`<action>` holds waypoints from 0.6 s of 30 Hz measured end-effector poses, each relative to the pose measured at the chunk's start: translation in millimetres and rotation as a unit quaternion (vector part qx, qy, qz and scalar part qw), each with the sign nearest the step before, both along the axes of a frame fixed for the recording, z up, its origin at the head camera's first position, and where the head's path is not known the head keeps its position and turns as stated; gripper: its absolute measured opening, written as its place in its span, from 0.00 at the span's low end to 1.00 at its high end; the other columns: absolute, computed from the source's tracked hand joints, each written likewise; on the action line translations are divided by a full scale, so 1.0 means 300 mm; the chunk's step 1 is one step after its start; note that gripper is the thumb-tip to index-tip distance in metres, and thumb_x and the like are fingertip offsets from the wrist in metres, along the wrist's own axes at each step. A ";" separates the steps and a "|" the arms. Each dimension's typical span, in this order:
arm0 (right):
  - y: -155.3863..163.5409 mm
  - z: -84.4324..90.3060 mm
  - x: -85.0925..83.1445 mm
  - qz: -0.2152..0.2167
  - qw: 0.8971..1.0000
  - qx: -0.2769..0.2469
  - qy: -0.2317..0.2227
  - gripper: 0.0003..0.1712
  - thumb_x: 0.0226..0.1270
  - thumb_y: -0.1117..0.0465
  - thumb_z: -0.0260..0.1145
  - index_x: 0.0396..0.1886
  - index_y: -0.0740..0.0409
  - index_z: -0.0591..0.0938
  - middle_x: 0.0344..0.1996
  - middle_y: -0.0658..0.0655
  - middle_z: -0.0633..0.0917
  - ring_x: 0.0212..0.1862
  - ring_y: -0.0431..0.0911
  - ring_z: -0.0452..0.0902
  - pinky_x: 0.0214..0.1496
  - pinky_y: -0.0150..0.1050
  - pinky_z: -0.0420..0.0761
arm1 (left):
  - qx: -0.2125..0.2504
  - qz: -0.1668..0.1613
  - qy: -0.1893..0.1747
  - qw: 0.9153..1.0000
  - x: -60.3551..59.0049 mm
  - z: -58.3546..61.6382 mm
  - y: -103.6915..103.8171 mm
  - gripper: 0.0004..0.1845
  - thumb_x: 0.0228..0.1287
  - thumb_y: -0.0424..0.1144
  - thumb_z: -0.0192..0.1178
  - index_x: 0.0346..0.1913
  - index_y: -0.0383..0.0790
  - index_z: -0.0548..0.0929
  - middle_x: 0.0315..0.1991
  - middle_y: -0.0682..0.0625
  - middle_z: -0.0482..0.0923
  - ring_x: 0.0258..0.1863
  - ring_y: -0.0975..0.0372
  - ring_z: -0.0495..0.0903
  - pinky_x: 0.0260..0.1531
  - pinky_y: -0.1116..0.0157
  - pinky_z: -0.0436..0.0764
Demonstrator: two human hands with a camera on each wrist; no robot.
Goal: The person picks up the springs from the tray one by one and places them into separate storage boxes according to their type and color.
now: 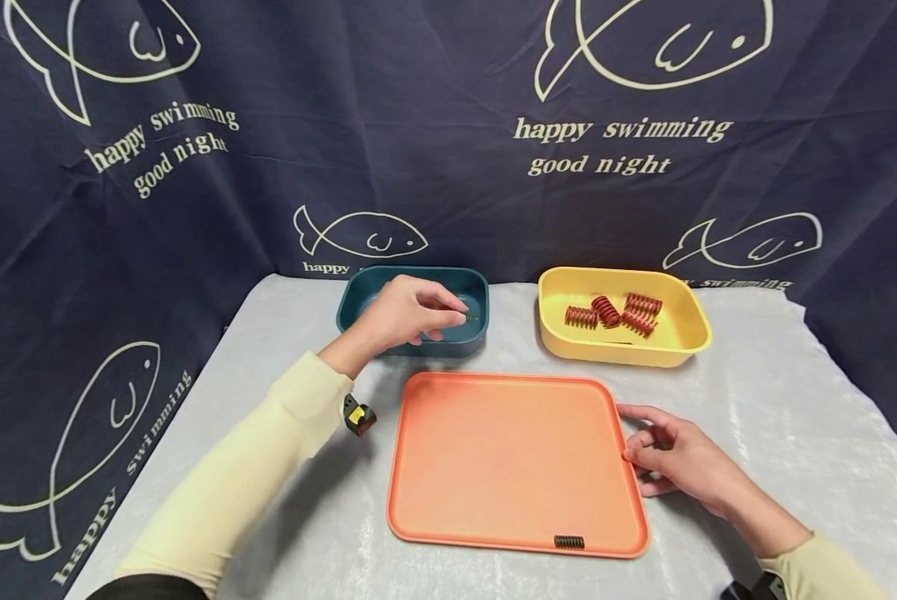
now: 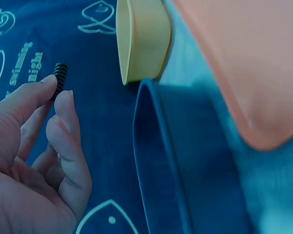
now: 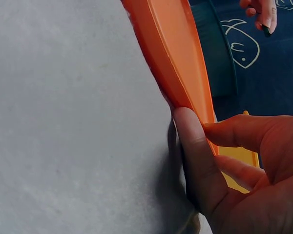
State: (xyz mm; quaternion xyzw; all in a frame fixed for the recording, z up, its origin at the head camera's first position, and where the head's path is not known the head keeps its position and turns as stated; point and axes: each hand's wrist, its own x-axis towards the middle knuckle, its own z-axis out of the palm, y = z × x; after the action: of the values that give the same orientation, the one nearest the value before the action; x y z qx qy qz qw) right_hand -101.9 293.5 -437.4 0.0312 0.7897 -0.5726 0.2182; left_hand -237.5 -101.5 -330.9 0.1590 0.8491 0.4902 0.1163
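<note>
Grey cloth covers the desk, w/ a navy fish-print curtain behind. Nearest: one black spring lies on the near rim area of the orange tray, otherwise bare, so sorting looks nearly finished. Right hand rests at the tray's right edge; wrist view shows thumb and a finger pinching that rim, so its grip is closed on the tray. Further back, left hand hovers over the teal bin, pinching a small black spring btwn thumb and fingertip — not yet released, judging by the left wrist view. Beside it, well apart from the hand, the yellow bin holds four red springs. Est. left to do: drop this spring, then the last one on the tray. Teal bin's contents mostly hidden by the hand.
</note>
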 end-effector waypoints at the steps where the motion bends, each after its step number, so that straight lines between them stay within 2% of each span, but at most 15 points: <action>1: 0.001 0.000 0.000 0.000 1.000 0.000 -0.001 0.40 0.70 0.73 0.64 0.79 0.63 0.61 0.40 0.61 0.81 0.34 0.50 0.82 0.32 0.48 0.88 | 0.002 0.002 -0.004 1.000 -0.008 0.006 -0.009 0.10 0.61 0.44 0.76 0.45 0.49 0.93 0.36 0.54 0.90 0.34 0.51 0.89 0.26 0.59 0.83; 6: 0.000 0.000 0.003 -0.005 1.000 0.005 0.001 0.40 0.70 0.73 0.65 0.79 0.63 0.61 0.40 0.61 0.81 0.34 0.50 0.83 0.32 0.48 0.88 | 0.005 0.017 -0.018 1.000 -0.052 0.038 -0.051 0.11 0.62 0.43 0.75 0.46 0.48 0.93 0.39 0.49 0.89 0.35 0.49 0.88 0.29 0.55 0.83; 13: -0.001 0.001 0.004 -0.009 1.000 0.004 0.001 0.40 0.69 0.73 0.65 0.79 0.63 0.62 0.40 0.62 0.81 0.34 0.50 0.83 0.32 0.48 0.88 | -0.016 0.045 -0.023 0.999 -0.116 0.082 -0.101 0.12 0.62 0.43 0.75 0.48 0.48 0.92 0.41 0.51 0.89 0.34 0.54 0.88 0.27 0.61 0.82; 18: -0.003 -0.001 0.003 -0.012 1.000 0.006 0.000 0.40 0.70 0.72 0.66 0.79 0.63 0.62 0.41 0.62 0.81 0.35 0.51 0.83 0.32 0.49 0.88 | -0.035 0.062 -0.018 0.997 -0.161 0.092 -0.133 0.12 0.63 0.43 0.74 0.48 0.46 0.92 0.42 0.50 0.89 0.32 0.56 0.88 0.25 0.64 0.82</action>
State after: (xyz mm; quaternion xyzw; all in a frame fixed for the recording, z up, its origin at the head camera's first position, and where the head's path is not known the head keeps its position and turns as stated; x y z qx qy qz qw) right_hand -101.1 292.7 -437.5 0.0419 0.7926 -0.5704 0.2114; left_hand -285.8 -141.4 -303.4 0.0933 0.8715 0.4695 0.1064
